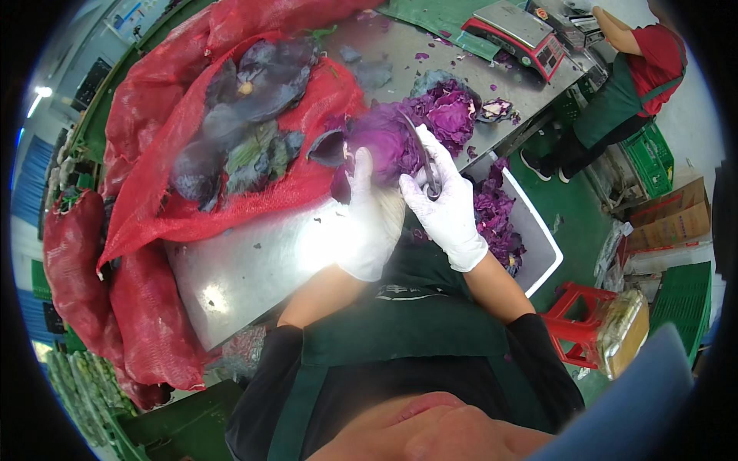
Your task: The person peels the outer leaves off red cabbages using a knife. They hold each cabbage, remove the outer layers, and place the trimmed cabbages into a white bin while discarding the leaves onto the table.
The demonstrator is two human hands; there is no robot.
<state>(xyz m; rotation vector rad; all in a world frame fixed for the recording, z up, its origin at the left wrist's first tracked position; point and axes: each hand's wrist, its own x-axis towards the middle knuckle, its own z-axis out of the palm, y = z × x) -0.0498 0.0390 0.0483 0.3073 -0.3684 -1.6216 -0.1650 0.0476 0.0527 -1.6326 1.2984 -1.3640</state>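
My left hand (369, 230), in a white glove, supports a red cabbage (383, 141) from below and the side. A dark outer leaf (327, 148) sticks out from the cabbage's left side. In my white-gloved right hand (447, 207) is a knife (420, 144) with a narrow, curved blade, lying along the cabbage's right side; my fingers cover most of its handle. Just beyond, another purple head (447, 115) with loosened leaves rests on the metal table (248, 276). An opened red mesh sack (323, 109) to the left bears several dark, leafy cabbages (259, 80).
Full red mesh sacks (153, 311) line the table's left side. A white bin (545, 253) with purple leaves stands below the right edge. On the far end sits a red scale (519, 37). A co-worker (628, 92) stands beyond, and a red stool (582, 322) is at right.
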